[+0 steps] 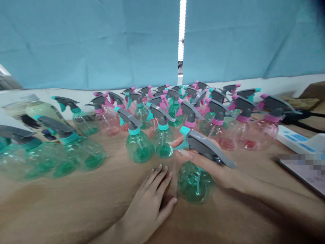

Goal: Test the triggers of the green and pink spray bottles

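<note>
My right hand point(203, 161) is wrapped around the neck and trigger of a green spray bottle point(195, 183), which has a grey head and a turquoise nozzle pointing left. The bottle is upright, its base at or just over the tabletop; I cannot tell which. To its left, my left hand point(153, 196) lies flat on the wooden table point(122, 189), fingers stretched forward and holding nothing. Just beyond my fingertips stand two more green spray bottles point(139, 146) with turquoise collars.
Behind are rows of pink spray bottles point(261, 134) and green ones. Several green bottles point(85, 152) and a large pale bottle point(45, 113) stand at left. A white device point(294, 140) and a flat tablet-like object point(304, 173) lie at right. Blue cloth point(88, 44) hangs behind.
</note>
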`<state>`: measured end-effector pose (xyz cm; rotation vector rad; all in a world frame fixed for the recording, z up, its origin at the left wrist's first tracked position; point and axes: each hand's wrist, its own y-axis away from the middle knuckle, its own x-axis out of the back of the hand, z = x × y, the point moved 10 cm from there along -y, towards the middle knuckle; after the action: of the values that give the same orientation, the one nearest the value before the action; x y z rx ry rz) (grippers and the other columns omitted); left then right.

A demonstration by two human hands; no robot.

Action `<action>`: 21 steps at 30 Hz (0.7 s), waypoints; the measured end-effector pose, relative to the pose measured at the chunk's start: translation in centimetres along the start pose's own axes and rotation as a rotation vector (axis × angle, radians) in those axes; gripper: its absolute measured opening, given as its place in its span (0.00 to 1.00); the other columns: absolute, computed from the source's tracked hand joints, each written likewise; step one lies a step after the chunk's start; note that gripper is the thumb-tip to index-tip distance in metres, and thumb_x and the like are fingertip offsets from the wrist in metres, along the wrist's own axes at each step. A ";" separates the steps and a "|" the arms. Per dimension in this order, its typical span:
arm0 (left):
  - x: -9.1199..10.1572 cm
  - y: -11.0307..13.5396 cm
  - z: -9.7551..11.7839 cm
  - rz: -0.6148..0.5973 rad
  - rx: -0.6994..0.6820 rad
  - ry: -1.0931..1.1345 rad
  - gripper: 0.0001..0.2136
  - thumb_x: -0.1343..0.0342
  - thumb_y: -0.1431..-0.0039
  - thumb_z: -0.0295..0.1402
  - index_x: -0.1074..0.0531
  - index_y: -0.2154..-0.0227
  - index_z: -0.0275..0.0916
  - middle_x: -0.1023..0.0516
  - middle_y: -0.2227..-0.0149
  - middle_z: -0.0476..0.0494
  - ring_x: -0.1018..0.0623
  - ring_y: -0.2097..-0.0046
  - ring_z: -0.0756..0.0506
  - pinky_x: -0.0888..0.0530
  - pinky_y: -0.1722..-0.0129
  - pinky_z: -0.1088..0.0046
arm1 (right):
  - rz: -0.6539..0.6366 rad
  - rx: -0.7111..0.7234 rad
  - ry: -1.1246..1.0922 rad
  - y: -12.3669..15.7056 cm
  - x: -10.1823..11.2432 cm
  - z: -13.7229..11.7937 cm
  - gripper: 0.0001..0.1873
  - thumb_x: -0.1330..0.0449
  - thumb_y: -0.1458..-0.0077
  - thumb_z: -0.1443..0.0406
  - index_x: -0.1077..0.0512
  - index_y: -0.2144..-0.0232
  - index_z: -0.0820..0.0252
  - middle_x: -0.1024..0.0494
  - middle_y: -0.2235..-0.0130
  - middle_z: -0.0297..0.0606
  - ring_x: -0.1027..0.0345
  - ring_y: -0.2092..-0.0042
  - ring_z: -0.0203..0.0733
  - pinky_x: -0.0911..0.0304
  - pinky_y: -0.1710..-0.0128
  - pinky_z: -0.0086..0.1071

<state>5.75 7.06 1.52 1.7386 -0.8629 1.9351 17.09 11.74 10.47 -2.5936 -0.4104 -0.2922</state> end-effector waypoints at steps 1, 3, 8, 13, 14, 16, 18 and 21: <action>0.0 0.0 0.0 0.002 0.002 0.000 0.25 0.51 0.34 0.41 0.40 0.40 0.31 0.41 0.37 0.37 0.41 0.37 0.39 0.39 0.40 0.56 | 0.003 0.000 0.004 0.0 0.0 -0.1 0.08 0.44 0.42 0.60 0.30 0.59 0.51 0.30 0.75 0.29 0.38 0.77 0.35 0.39 0.75 0.31; -0.1 0.0 0.0 0.002 0.002 -0.001 0.25 0.51 0.34 0.41 0.41 0.40 0.31 0.41 0.37 0.37 0.41 0.37 0.39 0.39 0.40 0.56 | 0.010 0.005 0.010 0.0 0.1 -0.1 0.07 0.44 0.42 0.61 0.30 0.60 0.52 0.28 0.72 0.30 0.36 0.74 0.35 0.37 0.72 0.31; -0.1 -0.1 -0.1 0.000 0.000 0.001 0.25 0.52 0.34 0.41 0.41 0.40 0.30 0.40 0.37 0.35 0.40 0.37 0.38 0.39 0.41 0.55 | 0.012 0.012 0.007 0.0 0.0 0.3 0.07 0.43 0.43 0.61 0.29 0.60 0.51 0.30 0.70 0.30 0.39 0.74 0.34 0.38 0.71 0.31; 0.2 0.0 0.0 0.023 -0.002 0.018 0.25 0.51 0.34 0.41 0.41 0.40 0.30 0.40 0.37 0.36 0.40 0.37 0.38 0.39 0.40 0.55 | 0.015 -0.004 -0.004 0.1 0.0 0.6 0.07 0.44 0.42 0.60 0.30 0.60 0.50 0.30 0.69 0.31 0.38 0.71 0.36 0.38 0.67 0.32; 0.2 0.0 0.0 0.022 -0.002 0.021 0.25 0.51 0.34 0.41 0.41 0.40 0.31 0.40 0.37 0.36 0.40 0.37 0.38 0.39 0.40 0.55 | 0.012 -0.007 0.001 0.1 0.0 0.6 0.07 0.44 0.42 0.59 0.31 0.60 0.50 0.31 0.69 0.31 0.38 0.71 0.36 0.38 0.67 0.32; 0.2 0.0 0.0 0.019 -0.004 0.022 0.25 0.52 0.34 0.41 0.41 0.40 0.31 0.39 0.37 0.36 0.40 0.37 0.38 0.39 0.41 0.55 | 0.007 -0.006 0.015 0.1 0.0 0.4 0.07 0.44 0.42 0.59 0.30 0.61 0.50 0.31 0.69 0.30 0.39 0.72 0.36 0.39 0.69 0.32; 0.1 0.0 0.0 0.013 -0.002 0.017 0.25 0.52 0.34 0.41 0.41 0.40 0.31 0.40 0.37 0.36 0.40 0.37 0.38 0.39 0.41 0.55 | 0.001 -0.019 0.033 0.1 -0.1 0.3 0.07 0.44 0.42 0.59 0.30 0.61 0.50 0.31 0.71 0.30 0.40 0.74 0.36 0.41 0.71 0.32; 0.1 0.0 0.0 0.004 0.003 0.009 0.25 0.52 0.34 0.41 0.41 0.40 0.31 0.40 0.37 0.36 0.41 0.37 0.39 0.39 0.41 0.55 | -0.002 -0.042 0.042 0.0 0.0 0.1 0.06 0.45 0.42 0.60 0.31 0.62 0.50 0.35 0.75 0.29 0.43 0.76 0.35 0.41 0.73 0.32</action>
<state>5.69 7.06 1.65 1.7301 -0.8617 1.9462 17.08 11.83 10.38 -2.6230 -0.3960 -0.3588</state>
